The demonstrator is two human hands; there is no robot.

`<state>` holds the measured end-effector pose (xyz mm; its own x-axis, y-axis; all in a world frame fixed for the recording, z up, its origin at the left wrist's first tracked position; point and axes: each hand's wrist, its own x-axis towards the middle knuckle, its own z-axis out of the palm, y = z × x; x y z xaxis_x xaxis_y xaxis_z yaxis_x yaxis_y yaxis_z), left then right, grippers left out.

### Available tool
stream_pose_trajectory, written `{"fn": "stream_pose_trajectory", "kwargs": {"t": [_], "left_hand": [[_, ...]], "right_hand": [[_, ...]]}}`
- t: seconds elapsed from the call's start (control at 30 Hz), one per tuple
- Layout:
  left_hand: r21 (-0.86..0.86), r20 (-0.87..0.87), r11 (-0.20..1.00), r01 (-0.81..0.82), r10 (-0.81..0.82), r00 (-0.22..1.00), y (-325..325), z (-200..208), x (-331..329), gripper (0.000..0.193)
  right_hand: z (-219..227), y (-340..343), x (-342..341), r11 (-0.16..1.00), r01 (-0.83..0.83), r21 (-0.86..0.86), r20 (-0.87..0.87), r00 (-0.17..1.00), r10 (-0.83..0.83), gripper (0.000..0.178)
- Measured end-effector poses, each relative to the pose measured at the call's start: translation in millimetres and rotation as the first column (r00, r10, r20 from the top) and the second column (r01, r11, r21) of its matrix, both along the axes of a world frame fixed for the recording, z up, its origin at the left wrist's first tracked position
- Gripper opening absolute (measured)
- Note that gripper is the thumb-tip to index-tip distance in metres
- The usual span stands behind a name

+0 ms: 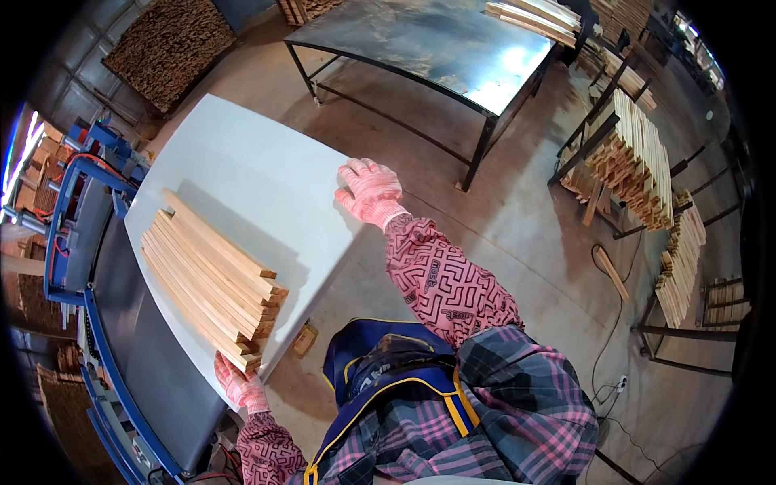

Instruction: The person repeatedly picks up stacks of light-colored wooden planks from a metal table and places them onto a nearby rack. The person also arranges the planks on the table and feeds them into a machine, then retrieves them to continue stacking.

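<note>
Gripping the near edge of the white board [242,162] with the left hand [241,386], fingers curled shut on it just below the stack of wooden slats [212,279]. Resting the right hand [369,192] open and flat on the board's far corner. Lying atop the blue machine bed [137,339] — broad, stiff, smooth, probably awkward rather than heavy. Carrying loose, rough-sawn slats — likely sliding if tilted; best held at opposite edges.

Left hand [241,388]: fingers partly hidden beneath the near end of the stacked wooden slats [212,279], grip not discernible; white board [267,174]: underside and support concealed; blue machine [77,234]: cut off by the dark left rim, its parts too blurred to tell; metal bench [420,44]: far edge cropped at the top; slat racks [638,162] at right: individual pieces too small to separate.
</note>
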<state>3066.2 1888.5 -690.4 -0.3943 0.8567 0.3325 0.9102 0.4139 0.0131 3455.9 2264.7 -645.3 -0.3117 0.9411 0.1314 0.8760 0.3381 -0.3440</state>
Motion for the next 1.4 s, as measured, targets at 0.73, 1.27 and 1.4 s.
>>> {"fn": "stream_pose_trajectory", "kwargs": {"t": [0.73,1.27,1.4], "left_hand": [[-0.013,0.01,0.997,0.074,-0.074,0.997,0,-3,-17,0.068],[-0.013,0.012,0.999,0.05,-0.05,0.999,4,7,-5,0.059],[-0.009,0.036,0.999,-0.036,0.037,0.999,4,1,-13,0.054]], "right_hand": [[-7,-2,6,1.0,-0.009,0.026,-0.02,1.0,0.009,0.053],[-1,-6,12,1.0,0.009,-0.02,-0.015,1.0,-0.009,0.055],[-1,-6,12,0.999,0.016,-0.04,-0.014,1.0,-0.017,0.056]]}}
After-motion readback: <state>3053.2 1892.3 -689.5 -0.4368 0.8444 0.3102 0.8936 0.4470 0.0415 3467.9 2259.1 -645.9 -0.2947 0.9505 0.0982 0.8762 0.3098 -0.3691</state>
